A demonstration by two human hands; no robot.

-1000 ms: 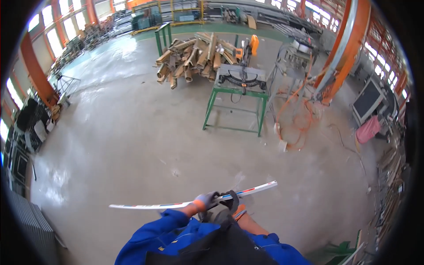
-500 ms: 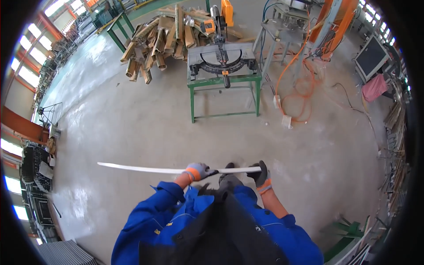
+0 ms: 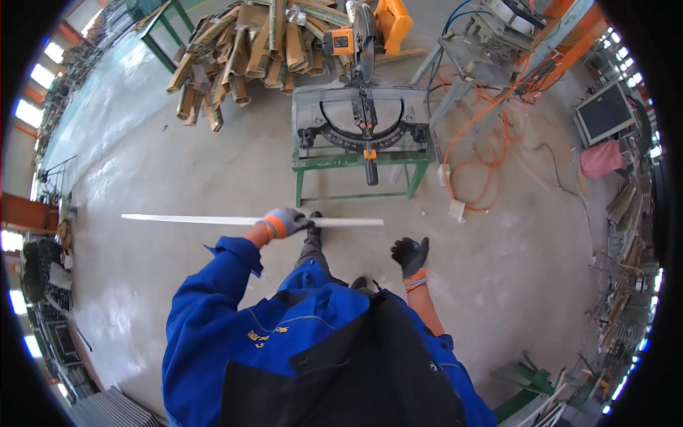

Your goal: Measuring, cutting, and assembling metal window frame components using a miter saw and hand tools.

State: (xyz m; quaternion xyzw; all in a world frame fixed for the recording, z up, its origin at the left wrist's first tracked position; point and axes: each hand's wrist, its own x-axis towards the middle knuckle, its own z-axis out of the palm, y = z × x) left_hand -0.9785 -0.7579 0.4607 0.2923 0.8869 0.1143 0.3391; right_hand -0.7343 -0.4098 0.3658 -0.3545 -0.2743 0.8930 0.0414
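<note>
A long, thin white strip (image 3: 192, 220) lies crosswise in front of me, its longer part reaching out to the left. My left hand (image 3: 286, 223), in a grey, black and orange glove, is closed around it right of its middle. The strip's right end sticks out past that hand, touching nothing. My right hand (image 3: 410, 255), gloved the same way, is apart from the strip with its fingers spread and nothing in them. Ahead stands a mitre saw (image 3: 364, 121) on a green-legged stand (image 3: 356, 162).
A heap of brown cardboard-like tubes (image 3: 242, 57) lies behind the saw to the left. Orange hose (image 3: 491, 167) coils on the floor at right, beside a metal workbench (image 3: 469, 64). A dark-panelled box (image 3: 605, 112) with pink cloth (image 3: 601, 159) is farther right. A green metal stand (image 3: 530, 377) sits at lower right.
My right hand has let go of the strip's right end and opened. The left hand has carried the strip forward and left. The saw is nearer, and one foot has stepped forward.
</note>
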